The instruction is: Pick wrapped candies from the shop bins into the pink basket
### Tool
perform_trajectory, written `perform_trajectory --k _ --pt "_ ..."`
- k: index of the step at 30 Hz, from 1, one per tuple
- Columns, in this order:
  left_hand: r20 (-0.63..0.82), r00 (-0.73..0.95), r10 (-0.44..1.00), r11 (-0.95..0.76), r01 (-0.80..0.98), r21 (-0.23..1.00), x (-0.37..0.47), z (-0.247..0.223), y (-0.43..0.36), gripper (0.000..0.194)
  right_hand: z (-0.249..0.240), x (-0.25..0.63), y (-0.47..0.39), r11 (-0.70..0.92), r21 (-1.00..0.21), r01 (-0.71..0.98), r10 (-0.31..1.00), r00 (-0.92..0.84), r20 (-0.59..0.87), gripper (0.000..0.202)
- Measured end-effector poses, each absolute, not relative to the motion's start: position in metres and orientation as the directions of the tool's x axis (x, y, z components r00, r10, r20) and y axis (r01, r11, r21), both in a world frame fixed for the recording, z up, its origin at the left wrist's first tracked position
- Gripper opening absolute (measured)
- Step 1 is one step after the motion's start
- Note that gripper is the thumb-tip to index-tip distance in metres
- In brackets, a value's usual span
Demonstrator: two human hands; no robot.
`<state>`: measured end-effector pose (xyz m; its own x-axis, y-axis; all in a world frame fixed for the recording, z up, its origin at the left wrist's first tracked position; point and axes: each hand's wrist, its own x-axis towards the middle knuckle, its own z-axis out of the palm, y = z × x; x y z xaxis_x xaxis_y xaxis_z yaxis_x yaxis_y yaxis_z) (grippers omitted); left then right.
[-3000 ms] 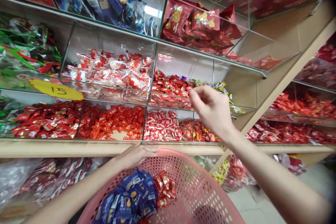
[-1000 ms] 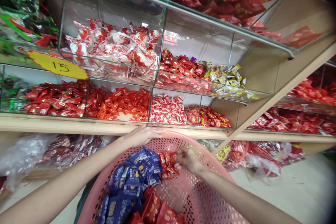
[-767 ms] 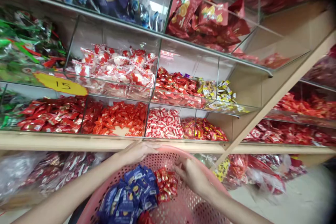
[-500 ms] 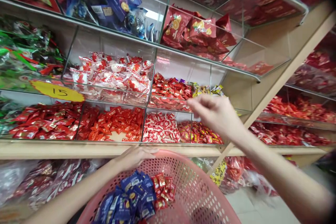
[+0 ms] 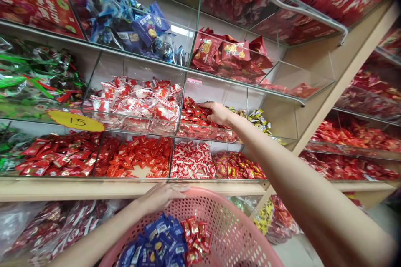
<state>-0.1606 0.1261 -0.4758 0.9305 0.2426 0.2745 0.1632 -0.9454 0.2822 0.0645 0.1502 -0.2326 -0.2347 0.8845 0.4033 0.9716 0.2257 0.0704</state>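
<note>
My left hand [image 5: 166, 196] is wrapped over the near-shelf rim of a pink perforated plastic basket [image 5: 232, 217]. Inside the basket lie blue-wrapped candies [image 5: 159, 242] and, beside them, a smaller heap of red-wrapped candies [image 5: 196, 238]. My right hand [image 5: 217, 112] reaches over the clear front panel into a middle-shelf compartment. Its fingers are stretched out onto loose red-wrapped candies [image 5: 192, 112], with the thumb apart beneath; the fingertips partly blend with the candies. Nothing can be seen held in it.
Glass dividers split the shelves into bins. Red-and-white wrapped candies [image 5: 138, 96] fill the bin to the left, and yellow-wrapped candies [image 5: 260, 121] lie to the right. A yellow price tag [image 5: 77, 120] reads 15. A wooden upright [image 5: 326, 87] stands at the right; bagged goods lie below.
My right hand has moved forward and left, from in front of the shelf into the red candy bin. My left hand stays on the basket rim. The view has tilted slightly up.
</note>
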Motion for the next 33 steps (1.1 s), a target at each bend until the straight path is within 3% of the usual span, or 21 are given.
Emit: perform_trajectory --k 6,10,16,21,24,28,33 --pt "0.293 0.927 0.235 -0.946 0.149 0.289 -0.16 -0.478 0.128 0.068 -0.224 0.069 0.133 0.231 -0.016 0.973 0.915 -0.211 0.343 0.053" --pt "0.298 0.925 0.235 -0.946 0.148 0.289 -0.159 -0.479 0.128 0.064 -0.21 0.078 0.119 0.255 -0.207 0.945 0.939 -0.19 0.287 0.045" --pt "0.295 0.922 0.25 -0.943 0.163 0.289 -0.158 -0.479 0.128 0.062 -0.203 0.068 0.141 0.25 -0.355 0.901 0.907 -0.09 0.412 0.043" --pt "0.312 0.919 0.239 -0.949 0.153 0.277 -0.158 -0.48 0.129 0.059 -0.217 0.032 0.182 0.359 -0.353 0.864 0.881 -0.189 0.433 0.055" --pt "0.313 0.92 0.237 -0.95 0.151 0.274 -0.158 -0.48 0.13 0.057 -0.221 0.018 0.19 0.358 -0.334 0.872 0.906 -0.237 0.351 0.056" --pt "0.287 0.923 0.256 -0.943 0.173 0.283 -0.158 -0.475 0.128 0.057 -0.221 0.024 0.18 0.401 -0.263 0.878 0.897 -0.318 0.308 0.046" --pt "0.27 0.926 0.264 -0.938 0.181 0.297 -0.158 -0.468 0.123 0.059 -0.222 0.047 0.154 0.491 -0.285 0.823 0.856 -0.395 0.334 0.038"
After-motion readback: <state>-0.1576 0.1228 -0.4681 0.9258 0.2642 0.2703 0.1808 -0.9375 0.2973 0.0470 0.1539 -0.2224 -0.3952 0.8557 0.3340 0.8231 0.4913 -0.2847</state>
